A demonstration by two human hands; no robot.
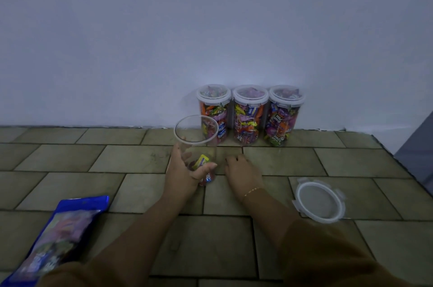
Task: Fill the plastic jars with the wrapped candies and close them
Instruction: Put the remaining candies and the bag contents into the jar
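Observation:
My left hand (185, 170) grips a clear plastic jar (196, 136) near its base; the jar has no lid and holds a few wrapped candies (202, 162) at the bottom. Just right of the jar, my right hand (241, 170) rests on the tiled floor, fingers loosely bent, holding nothing that I can see. The jar's round lid (319, 200) with clip tabs lies flat on the floor at the right. A blue candy bag (58, 237) lies at the lower left. Three lidded jars (250, 114) full of candies stand in a row by the wall.
The white wall (210, 40) runs across the back, right behind the full jars. Brown floor tiles (117, 158) spread left and right. A dark edge (419, 146) shows at the far right.

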